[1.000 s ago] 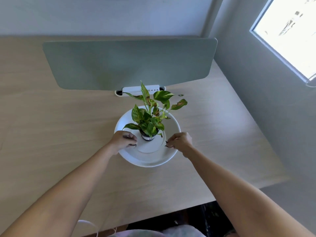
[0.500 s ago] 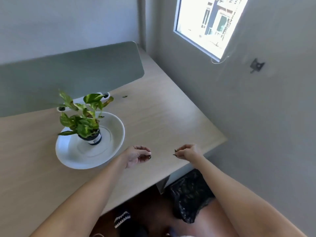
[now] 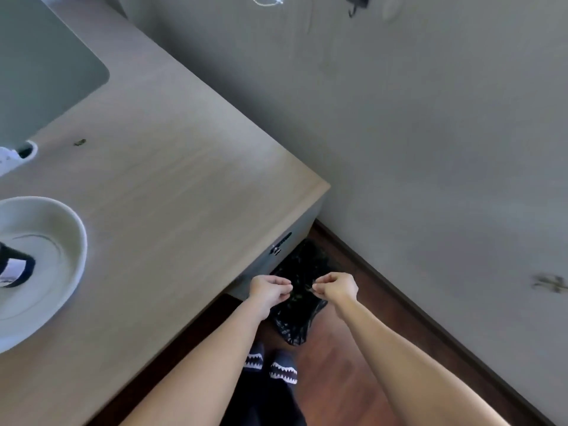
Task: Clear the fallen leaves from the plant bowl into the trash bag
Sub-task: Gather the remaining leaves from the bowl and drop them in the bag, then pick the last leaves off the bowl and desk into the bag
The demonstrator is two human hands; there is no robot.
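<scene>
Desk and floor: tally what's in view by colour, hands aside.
White: 2, the plant bowl and the cable grommet
Black: 1, the trash bag
Grey-green: 1, the desk panel
Dark: 1, the leaf scrap on the desk
Total: 5

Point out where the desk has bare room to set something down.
The widest bare stretch of desk runs from the bowl to the right corner, and forward to the near edge. A leaf scrap lies near the screen. The left is crowded: bowl, pot, cable port.
</scene>
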